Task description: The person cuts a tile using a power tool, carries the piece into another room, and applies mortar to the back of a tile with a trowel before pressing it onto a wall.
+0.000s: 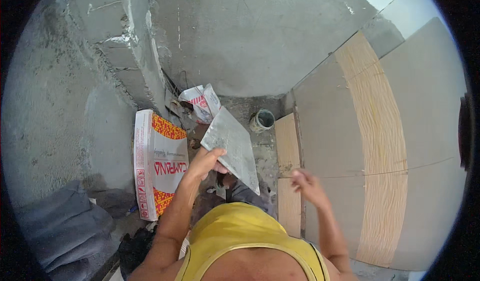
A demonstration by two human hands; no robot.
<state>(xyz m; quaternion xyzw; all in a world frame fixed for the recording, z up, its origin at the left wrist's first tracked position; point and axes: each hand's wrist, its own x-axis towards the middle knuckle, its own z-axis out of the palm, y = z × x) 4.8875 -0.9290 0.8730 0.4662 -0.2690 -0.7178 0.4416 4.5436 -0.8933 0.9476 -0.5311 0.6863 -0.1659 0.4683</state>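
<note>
My left hand (206, 162) grips the near edge of a grey rectangular tile (231, 146), holding it tilted above the rough floor with its cement-smeared side up. My right hand (308, 182) is blurred, empty, with fingers loosely spread, just off the tiled wall (330, 131) beside a wood-coloured tile (288, 143) at the wall's foot. A second wood-coloured tile (289, 206) stands below it.
A full white, red and yellow sack (159, 163) lies on the floor at the left. A crumpled sack (201, 102) and a small round can (262, 120) sit in the corner. Grey cloth (65, 226) lies lower left. Bare concrete walls (250, 31) close in.
</note>
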